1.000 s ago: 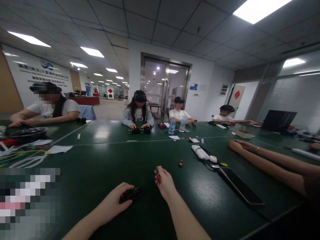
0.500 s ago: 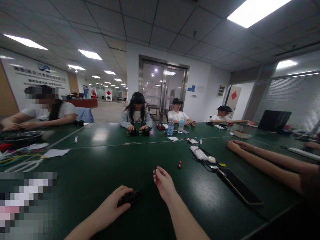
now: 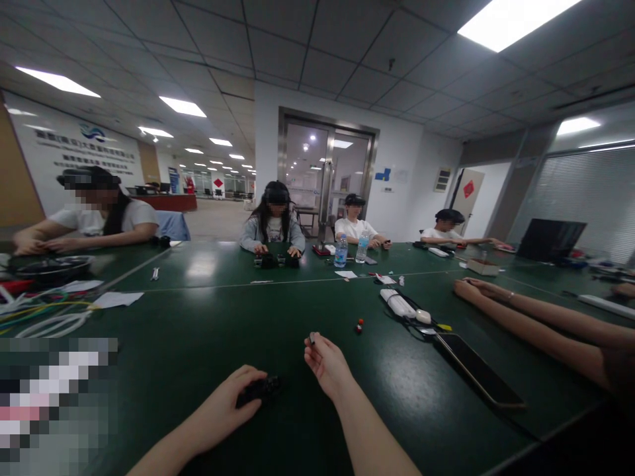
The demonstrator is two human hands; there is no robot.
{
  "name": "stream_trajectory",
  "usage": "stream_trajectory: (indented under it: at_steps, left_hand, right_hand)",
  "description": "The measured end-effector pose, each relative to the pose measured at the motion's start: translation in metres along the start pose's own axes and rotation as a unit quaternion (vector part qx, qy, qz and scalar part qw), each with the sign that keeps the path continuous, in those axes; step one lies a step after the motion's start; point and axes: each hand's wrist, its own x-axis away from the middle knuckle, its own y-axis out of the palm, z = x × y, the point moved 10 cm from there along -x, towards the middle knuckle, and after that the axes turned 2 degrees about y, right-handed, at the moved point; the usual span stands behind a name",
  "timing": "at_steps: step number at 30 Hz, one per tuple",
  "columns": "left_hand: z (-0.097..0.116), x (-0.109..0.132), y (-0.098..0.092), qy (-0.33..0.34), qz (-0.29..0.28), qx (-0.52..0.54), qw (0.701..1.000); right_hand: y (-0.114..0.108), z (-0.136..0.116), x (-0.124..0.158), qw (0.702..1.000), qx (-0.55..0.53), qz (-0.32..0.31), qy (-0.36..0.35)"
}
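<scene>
My left hand (image 3: 231, 400) rests low over the green table, its thumb and fingers closed round a small black object (image 3: 268, 389). The object's left part is hidden in the grip, and its kind is too dark to make out. To the right, my right hand (image 3: 326, 363) is held palm-up with curled fingers. Between its thumb and fingertips sits a tiny greyish piece (image 3: 312, 338), too small to name. A gap of table separates the two hands. Beyond my right hand lies a small red and black item (image 3: 359, 326).
A phone (image 3: 479, 370) lies right of my right arm, near a white power strip (image 3: 397, 304) with black cables. A co-worker's forearms (image 3: 536, 324) reach in from the right. Two water bottles (image 3: 340, 252) stand farther back. Cables (image 3: 54, 324) and paper (image 3: 119, 299) lie at left.
The view has shifted slightly, so the surroundings sit a little farther right. Both my hands keep nearly the same pose, and the greyish piece at my right fingertips shows more clearly.
</scene>
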Motion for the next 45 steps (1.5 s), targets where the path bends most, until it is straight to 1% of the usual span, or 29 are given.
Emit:
stream_trajectory:
  at_steps: [3, 8, 12, 18, 23, 26, 28, 30, 31, 32, 33, 35, 36, 37, 39, 41, 43, 45]
  left_hand:
    - [-0.002, 0.000, 0.000, 0.007, 0.001, 0.004, 1.000]
    - [0.001, 0.000, -0.001, 0.006, -0.001, 0.012, 1.000]
    - [0.002, 0.001, -0.001, -0.002, -0.007, 0.012, 1.000]
    - [-0.008, -0.001, 0.002, 0.003, -0.003, 0.014, 1.000]
    - [-0.001, 0.000, -0.001, 0.005, 0.003, 0.006, 1.000]
    - [0.005, 0.001, -0.002, -0.003, 0.001, 0.000, 1.000]
    - [0.007, 0.001, -0.002, -0.001, 0.002, 0.000, 1.000]
    - [0.007, 0.001, -0.003, 0.004, 0.006, 0.005, 1.000]
    - [0.006, 0.001, -0.003, 0.005, 0.008, 0.007, 1.000]
    - [0.005, 0.001, -0.003, 0.007, 0.009, 0.010, 1.000]
    - [0.005, 0.001, -0.003, 0.008, 0.011, 0.013, 1.000]
    - [0.005, 0.002, -0.003, 0.012, 0.013, 0.018, 1.000]
    - [0.006, 0.002, -0.003, 0.014, 0.013, 0.019, 1.000]
    - [0.007, 0.002, -0.003, 0.015, 0.013, 0.020, 1.000]
    - [0.007, 0.002, -0.003, 0.014, 0.014, 0.018, 1.000]
    - [0.007, 0.001, -0.003, 0.009, 0.014, 0.013, 1.000]
    - [0.008, 0.001, -0.004, 0.006, 0.016, 0.009, 1.000]
    - [0.009, 0.001, -0.004, 0.006, 0.018, 0.006, 1.000]
  right_hand:
    - [0.004, -0.001, 0.002, 1.000, -0.001, -0.018, -0.007]
    - [0.004, -0.001, 0.002, 1.000, 0.004, -0.013, -0.003]
    - [0.008, -0.002, 0.003, 1.000, 0.008, -0.026, 0.000]
    - [0.008, -0.002, 0.005, 1.000, 0.009, -0.014, -0.001]
    - [0.003, -0.001, 0.000, 1.000, -0.005, -0.008, -0.005]
    - [0.001, -0.002, -0.002, 1.000, 0.023, -0.010, -0.008]
    - [-0.002, -0.008, -0.001, 0.995, 0.089, 0.007, -0.039]
    - [0.000, -0.024, 0.007, 0.975, 0.192, 0.032, -0.109]
    - [0.006, -0.032, 0.012, 0.957, 0.249, 0.033, -0.148]
    - [0.016, -0.036, 0.018, 0.937, 0.299, 0.015, -0.178]
    - [0.029, -0.035, 0.024, 0.920, 0.342, -0.024, -0.190]
    - [0.060, -0.020, 0.036, 0.879, 0.416, -0.145, -0.183]
    - [0.071, -0.013, 0.043, 0.852, 0.452, -0.186, -0.186]
    - [0.079, -0.007, 0.049, 0.827, 0.485, -0.212, -0.189]
    - [0.085, 0.002, 0.054, 0.788, 0.541, -0.225, -0.188]
    - [0.085, 0.006, 0.055, 0.761, 0.582, -0.219, -0.184]
    - [0.086, 0.008, 0.056, 0.742, 0.605, -0.221, -0.188]
    - [0.088, 0.008, 0.059, 0.732, 0.611, -0.228, -0.196]
